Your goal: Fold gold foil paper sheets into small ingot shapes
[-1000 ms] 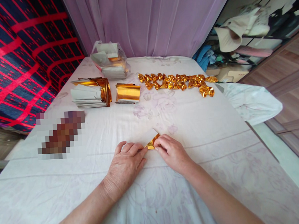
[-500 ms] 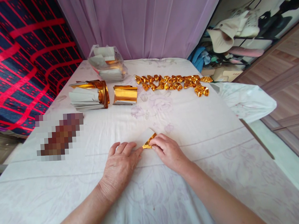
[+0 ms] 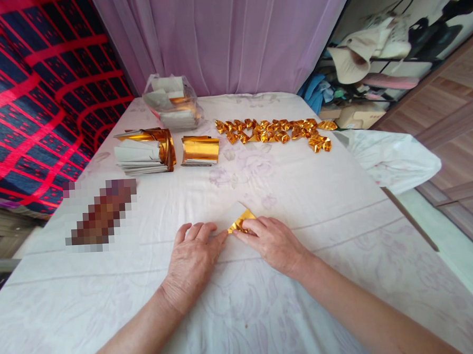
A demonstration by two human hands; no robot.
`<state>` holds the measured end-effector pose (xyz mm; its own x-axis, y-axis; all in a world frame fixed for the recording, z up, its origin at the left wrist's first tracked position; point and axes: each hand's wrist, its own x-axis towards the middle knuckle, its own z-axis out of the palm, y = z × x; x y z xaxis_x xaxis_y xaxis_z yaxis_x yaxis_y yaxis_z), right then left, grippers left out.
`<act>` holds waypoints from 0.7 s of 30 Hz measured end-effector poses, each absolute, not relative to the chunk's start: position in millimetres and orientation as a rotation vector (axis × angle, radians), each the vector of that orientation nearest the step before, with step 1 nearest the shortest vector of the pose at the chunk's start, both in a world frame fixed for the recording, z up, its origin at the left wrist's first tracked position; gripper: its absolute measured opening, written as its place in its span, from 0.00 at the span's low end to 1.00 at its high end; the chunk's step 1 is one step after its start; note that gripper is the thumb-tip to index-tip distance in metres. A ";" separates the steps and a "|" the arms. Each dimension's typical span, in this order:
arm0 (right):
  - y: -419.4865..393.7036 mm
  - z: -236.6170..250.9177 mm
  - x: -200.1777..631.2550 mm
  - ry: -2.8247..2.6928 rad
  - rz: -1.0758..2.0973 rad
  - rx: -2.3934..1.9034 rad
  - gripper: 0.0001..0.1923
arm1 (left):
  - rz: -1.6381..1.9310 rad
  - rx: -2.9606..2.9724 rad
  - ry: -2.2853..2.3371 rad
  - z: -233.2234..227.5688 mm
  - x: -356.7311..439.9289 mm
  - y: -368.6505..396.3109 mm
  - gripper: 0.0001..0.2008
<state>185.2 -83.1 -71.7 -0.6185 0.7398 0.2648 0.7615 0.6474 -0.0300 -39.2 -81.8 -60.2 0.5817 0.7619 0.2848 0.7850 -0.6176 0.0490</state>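
Pressing my left hand (image 3: 193, 256) flat and my right hand (image 3: 274, 242) down, fingers closed on a small gold foil paper (image 3: 241, 222) against the white floral surface (image 3: 301, 195). It's shiny gold, white on the back, creased to a triangular point between my fingertips. Farther off, a row of folded gold pieces (image 3: 274, 131) and foil stacks (image 3: 146, 150).

Paper stacks (image 3: 146, 152) far left on table (image 3: 321, 204), folded pieces (image 3: 274, 131) far right.
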 end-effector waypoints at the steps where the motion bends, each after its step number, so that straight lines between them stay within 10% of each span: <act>1: -82.9 -70.6 187.0 -2.619 -0.122 -1.208 0.18 | -0.432 -2.721 -1.336 -60.4 -39.2 -81.5 0.12; 21: -83.9 -79.2 196.8 -2.457 -0.098 -1.096 0.14 | -0.424 -2.755 -1.298 -60.9 -24.2 -86.6 0.16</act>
<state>196.8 -83.9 -79.2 -0.5855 0.6906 0.4246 0.7222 0.6823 -0.1140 -24.2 -86.6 -60.9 0.6061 0.7463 0.2751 0.7647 -0.6419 0.0568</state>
